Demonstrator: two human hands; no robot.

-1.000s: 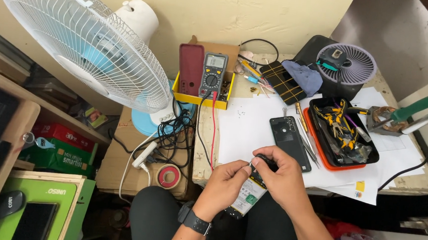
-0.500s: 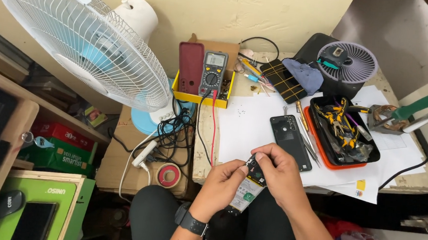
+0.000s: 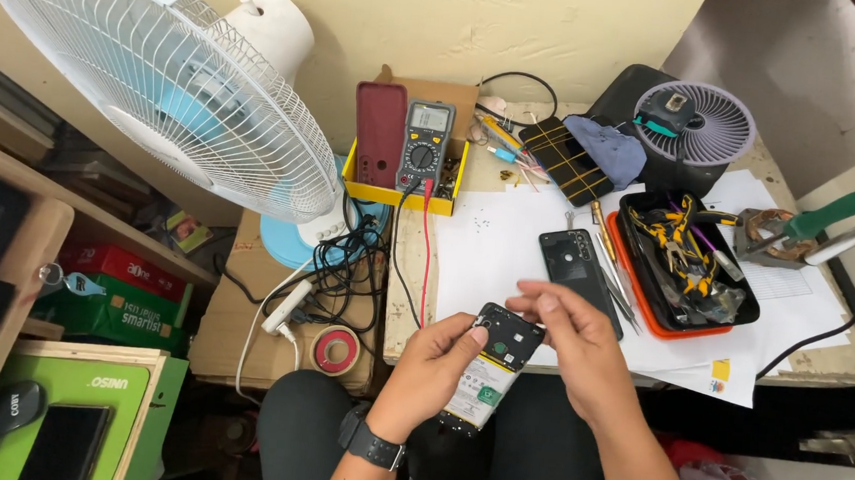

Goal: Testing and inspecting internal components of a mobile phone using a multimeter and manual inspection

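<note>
Left hand (image 3: 436, 363) grips the opened phone (image 3: 494, 363) near the desk edge; right hand (image 3: 571, 340) pinches at its top, just near of the back cover (image 3: 576, 263).

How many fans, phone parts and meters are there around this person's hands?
Fans: 2, a white standing fan and a small grey fan.
Phone parts: 3, the opened phone in the left hand beside the right hand, a black back cover and a red case.
Multimeters: 1.
Total: 6

Both hands (image 3: 436, 359) (image 3: 569, 337) close together, fingers curled.
</note>
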